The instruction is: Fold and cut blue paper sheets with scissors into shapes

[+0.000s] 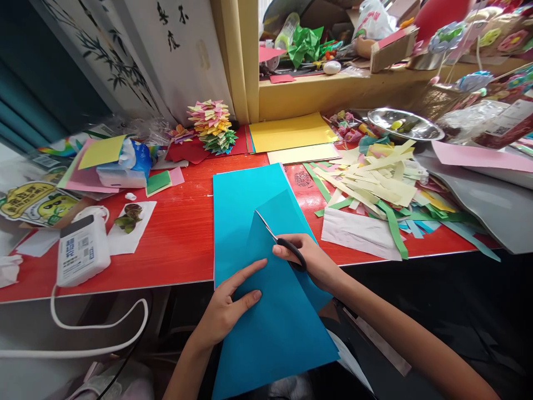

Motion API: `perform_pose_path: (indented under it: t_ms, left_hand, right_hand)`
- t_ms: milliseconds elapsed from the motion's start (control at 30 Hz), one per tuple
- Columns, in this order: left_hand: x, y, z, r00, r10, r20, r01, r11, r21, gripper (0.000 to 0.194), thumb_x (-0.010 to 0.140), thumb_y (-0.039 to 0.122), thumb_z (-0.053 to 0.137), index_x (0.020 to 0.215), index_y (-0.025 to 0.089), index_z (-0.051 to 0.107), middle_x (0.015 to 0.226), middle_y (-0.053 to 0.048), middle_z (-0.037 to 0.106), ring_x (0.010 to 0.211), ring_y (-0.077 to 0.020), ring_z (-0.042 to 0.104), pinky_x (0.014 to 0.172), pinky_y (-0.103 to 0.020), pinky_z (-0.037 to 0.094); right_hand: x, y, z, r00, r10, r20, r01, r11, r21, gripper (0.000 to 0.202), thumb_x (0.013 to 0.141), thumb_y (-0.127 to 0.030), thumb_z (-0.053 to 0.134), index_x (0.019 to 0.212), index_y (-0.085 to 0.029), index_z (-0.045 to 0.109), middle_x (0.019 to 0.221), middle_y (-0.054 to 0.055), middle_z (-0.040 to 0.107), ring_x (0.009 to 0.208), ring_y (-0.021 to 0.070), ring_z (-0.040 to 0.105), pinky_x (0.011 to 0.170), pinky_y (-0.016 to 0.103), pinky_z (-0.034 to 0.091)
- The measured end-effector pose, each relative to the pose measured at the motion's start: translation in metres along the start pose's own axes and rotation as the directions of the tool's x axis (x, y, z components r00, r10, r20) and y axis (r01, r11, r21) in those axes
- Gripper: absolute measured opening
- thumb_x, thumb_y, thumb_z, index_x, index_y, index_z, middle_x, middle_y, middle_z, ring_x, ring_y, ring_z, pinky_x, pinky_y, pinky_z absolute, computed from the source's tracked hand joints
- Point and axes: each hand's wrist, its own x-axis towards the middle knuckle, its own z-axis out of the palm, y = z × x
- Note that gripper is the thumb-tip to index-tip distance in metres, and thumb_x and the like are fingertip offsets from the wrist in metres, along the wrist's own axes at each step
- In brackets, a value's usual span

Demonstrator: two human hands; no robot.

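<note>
My right hand [308,258] is closed around the black handles of a pair of scissors [266,226]. The narrow silver blades point up and left over a large blue sheet of paper [275,322]. This sheet hangs past the table's front edge toward me. At its left edge is my left hand [229,303], with index finger and thumb lying on top of the paper; the other fingers are hidden, apparently beneath it. Under the upper part lies a stack of blue sheets [235,194], with a thin pale edge showing below.
On the red table [175,239], cut paper strips [375,178] heap up at the right. Yellow sheets [293,132] and a folded-paper stack [212,128] sit at the back. A white power device [83,250] with a cable stands left. A metal bowl [406,125] is at back right.
</note>
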Motion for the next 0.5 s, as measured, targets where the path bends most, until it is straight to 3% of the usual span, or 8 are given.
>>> perform_pose_path:
  t_ms: [333,500]
  left_hand:
    - [0.0017,0.0063,-0.0029,0.995,-0.055,0.083,0.066,0.988,-0.139,0.045,0.079,0.032,0.063,0.123,0.034,0.054,0.141,0.005,0.042,0.129,-0.0293,0.038,0.097,-0.038,0.048]
    - [0.0021,-0.0021,-0.003,0.997,-0.029,0.073,0.038,0.991,-0.13,0.043,0.079,0.031,0.063,0.121,0.037,0.056,0.137,0.005,0.047,0.124,-0.0276,0.045,0.094,-0.037,0.05]
  right_hand:
    - [0.0036,0.0009,-0.0051,0.998,-0.018,0.063,0.016,0.999,0.035,0.043,0.074,-0.042,0.067,0.06,-0.019,0.033,0.058,-0.007,0.022,0.05,0.0059,0.017,0.046,0.024,0.012]
    - [0.0072,0.0028,-0.0052,0.999,-0.015,0.032,0.015,1.0,0.008,0.045,0.073,-0.047,0.066,0.061,-0.019,0.033,0.058,-0.007,0.023,0.049,0.0061,0.019,0.046,0.025,0.011]
